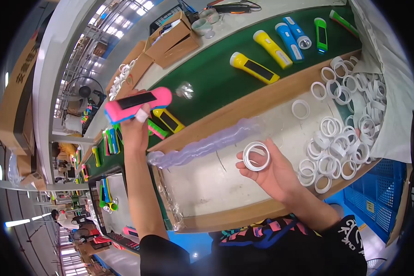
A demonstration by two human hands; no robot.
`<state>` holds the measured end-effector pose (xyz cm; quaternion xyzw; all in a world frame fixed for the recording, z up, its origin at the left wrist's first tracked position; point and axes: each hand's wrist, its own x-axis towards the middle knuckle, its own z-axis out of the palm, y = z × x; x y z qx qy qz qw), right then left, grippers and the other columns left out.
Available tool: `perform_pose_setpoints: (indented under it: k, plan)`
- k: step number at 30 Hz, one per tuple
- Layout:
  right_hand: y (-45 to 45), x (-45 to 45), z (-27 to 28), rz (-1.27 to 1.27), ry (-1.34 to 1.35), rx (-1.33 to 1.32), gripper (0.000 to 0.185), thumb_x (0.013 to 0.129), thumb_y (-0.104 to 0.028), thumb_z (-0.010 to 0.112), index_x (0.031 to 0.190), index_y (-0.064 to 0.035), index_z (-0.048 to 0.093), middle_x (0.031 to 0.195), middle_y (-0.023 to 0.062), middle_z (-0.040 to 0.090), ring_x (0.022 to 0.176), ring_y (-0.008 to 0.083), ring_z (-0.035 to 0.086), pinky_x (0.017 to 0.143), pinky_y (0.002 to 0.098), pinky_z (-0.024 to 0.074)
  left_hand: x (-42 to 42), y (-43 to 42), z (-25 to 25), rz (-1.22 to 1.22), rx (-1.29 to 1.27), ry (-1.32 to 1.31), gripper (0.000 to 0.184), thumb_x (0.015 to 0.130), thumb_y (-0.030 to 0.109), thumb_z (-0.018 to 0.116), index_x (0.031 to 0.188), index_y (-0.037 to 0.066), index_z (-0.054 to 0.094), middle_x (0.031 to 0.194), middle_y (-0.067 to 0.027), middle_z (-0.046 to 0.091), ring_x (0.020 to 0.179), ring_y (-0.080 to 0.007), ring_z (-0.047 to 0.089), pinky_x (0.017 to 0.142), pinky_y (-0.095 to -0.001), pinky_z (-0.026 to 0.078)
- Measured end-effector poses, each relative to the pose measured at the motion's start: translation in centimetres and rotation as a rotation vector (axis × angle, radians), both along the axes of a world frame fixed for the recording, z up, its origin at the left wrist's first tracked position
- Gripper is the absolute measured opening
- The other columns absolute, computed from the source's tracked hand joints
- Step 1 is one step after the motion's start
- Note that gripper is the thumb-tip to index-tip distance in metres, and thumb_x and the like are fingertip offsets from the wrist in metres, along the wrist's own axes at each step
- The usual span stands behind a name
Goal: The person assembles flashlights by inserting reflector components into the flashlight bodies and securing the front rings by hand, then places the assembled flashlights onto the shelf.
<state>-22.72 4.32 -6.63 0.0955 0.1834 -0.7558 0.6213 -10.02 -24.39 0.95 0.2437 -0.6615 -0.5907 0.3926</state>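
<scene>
My left hand [135, 131] is raised over the edge of the green belt, closed on a pink flashlight [158, 97] with a dark panel along its side. A blue edge [109, 117] shows beneath the pink body; I cannot tell whether it is a second flashlight. Something white [142, 114] sits by my fingers there. Over the cardboard tray [211, 191], my right hand [278, 172] is palm up, its fingers curled around a few white plastic rings [248, 158] stacked together. Many loose white rings [329, 156] lie heaped to the right of that hand.
Yellow [255, 69], blue [290, 43] and green flashlights [321, 36] lie on the green belt [207, 89]. A clear purplish plastic strip [207, 142] crosses the tray. Cardboard boxes [172, 39] stand at the back; a blue crate [377, 193] is at the lower right.
</scene>
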Motion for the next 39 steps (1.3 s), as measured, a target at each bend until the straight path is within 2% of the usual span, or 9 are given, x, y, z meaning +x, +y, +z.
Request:
perform_pose_setpoints:
  k: [3,6,9,13,17,21,26,31,39]
  plan:
    - [-0.8,1.3,-0.9,0.022,-0.047,-0.078,0.041,0.098,-0.038,0.036,0.107,-0.0011,0.051,0.105,0.0184,0.06,0.098,0.0308,0.06,0.089,0.043,0.048,0.8,6.0,1.4,-0.178,0.104,0.276,0.066,0.071,0.02,0.079,0.124,0.007,0.043,0.122,-0.0129,0.052,0.116,-0.028,0.049,0.102,-0.0437,0.037]
    - [-1.3,2.1,-1.1,0.002,-0.067,-0.145,0.042,0.098,-0.039,0.037,0.108,-0.0004,0.051,0.105,0.0164,0.06,0.099,0.0308,0.059,0.09,0.0426,0.0475,1.0,11.3,1.3,-0.295,0.142,0.22,0.074,0.062,0.033,0.084,0.12,0.009,0.045,0.123,-0.0153,0.05,0.117,-0.0297,0.048,0.099,-0.0449,0.04]
    - [-1.2,3.1,-1.0,0.02,-0.056,-0.108,0.043,0.097,-0.04,0.037,0.109,-0.0006,0.05,0.105,0.0142,0.059,0.099,0.0301,0.059,0.09,0.0423,0.0471,1.9,12.3,-1.2,-0.457,-0.257,0.152,0.074,0.055,0.035,0.086,0.113,0.007,0.05,0.12,-0.0172,0.051,0.113,-0.0302,0.051,0.093,-0.0433,0.044]
    - [-0.9,3.9,-1.1,0.036,-0.064,-0.072,0.046,0.096,-0.043,0.036,0.123,-0.0063,0.045,0.111,0.0137,0.058,0.107,0.0232,0.055,0.088,0.0425,0.0485,3.5,16.9,0.4,-0.618,-0.335,0.048,0.051,0.053,0.007,0.084,0.098,0.01,0.059,0.113,-0.014,0.055,0.113,-0.0341,0.051,0.096,-0.0459,0.041]
    - [-0.5,3.7,-0.2,0.067,0.043,-0.06,0.048,0.096,-0.043,0.037,0.127,-0.0062,0.04,0.112,0.0185,0.057,0.099,0.0294,0.06,0.088,0.0414,0.0485,4.6,18.3,0.4,-0.813,-0.34,-0.142,0.05,0.058,-0.008,0.076,0.101,0.011,0.06,0.116,-0.0147,0.056,0.115,-0.0329,0.052,0.097,-0.0434,0.042]
    - [-0.2,3.5,-0.3,0.088,0.058,-0.14,0.036,0.096,-0.035,0.042,0.12,-0.0084,0.047,0.104,0.014,0.061,0.095,0.0228,0.061,0.084,0.0374,0.0499,5.0,17.9,-1.7,-0.754,-0.255,0.049,0.048,0.064,0.003,0.08,0.102,0.014,0.053,0.119,-0.0173,0.055,0.117,-0.036,0.05,0.097,-0.0475,0.041]
    - [-0.1,3.6,-0.6,0.053,0.258,-0.122,0.041,0.096,-0.031,0.044,0.129,-0.0064,0.038,0.114,0.0146,0.056,0.104,0.023,0.056,0.089,0.0374,0.0469,5.4,18.4,-3.0,-0.336,-0.274,0.243,0.059,0.067,0.016,0.081,0.108,0.017,0.038,0.116,-0.0213,0.052,0.112,-0.0381,0.052,0.094,-0.0517,0.044]
    - [0.3,3.9,-0.7,0.057,0.13,-0.346,0.045,0.096,-0.032,0.044,0.132,-0.0066,0.036,0.117,0.0131,0.053,0.111,0.0213,0.051,0.094,0.0379,0.0426,5.0,19.4,-5.4,-0.353,-0.349,0.109,0.066,0.062,0.02,0.084,0.109,0.018,0.038,0.117,-0.0202,0.05,0.115,-0.0364,0.049,0.096,-0.0516,0.043]
    - [1.7,2.8,-0.1,0.086,0.691,-0.186,0.045,0.095,-0.027,0.046,0.134,-0.0058,0.036,0.116,0.0118,0.053,0.107,0.0188,0.052,0.095,0.033,0.0413,6.3,20.6,-8.0,-0.268,-0.282,0.116,0.065,0.067,0.025,0.08,0.117,0.02,0.041,0.124,-0.0199,0.048,0.113,-0.034,0.051,0.093,-0.0451,0.046]
